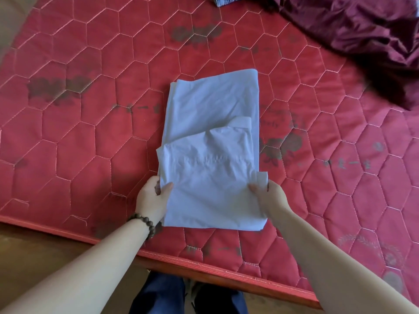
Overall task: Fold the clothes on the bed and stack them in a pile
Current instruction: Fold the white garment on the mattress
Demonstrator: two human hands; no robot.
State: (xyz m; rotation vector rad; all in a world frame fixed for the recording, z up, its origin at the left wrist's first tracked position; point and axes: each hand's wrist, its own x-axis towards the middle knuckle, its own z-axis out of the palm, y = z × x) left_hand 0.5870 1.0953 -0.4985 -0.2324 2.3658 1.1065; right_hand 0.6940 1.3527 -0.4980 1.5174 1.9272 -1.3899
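White garment [210, 141] on bed [90, 109]; left hand [152, 198], right hand [271, 196] pinching near corners.

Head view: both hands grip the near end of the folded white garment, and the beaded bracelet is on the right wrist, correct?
Not quite. The head view shows the beaded bracelet on the left wrist. The left hand and right hand do grip the near end of the white garment.

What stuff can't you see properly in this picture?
- Maroon cloth: head view, cut off by the top and right edges, so its full shape is unknown.
- Patterned garment: only a scrap shows at the top edge.
- Fingers of the left hand and right hand: tucked under the white garment they grip.
- What kind of clothing the white garment is: folded, cannot tell.
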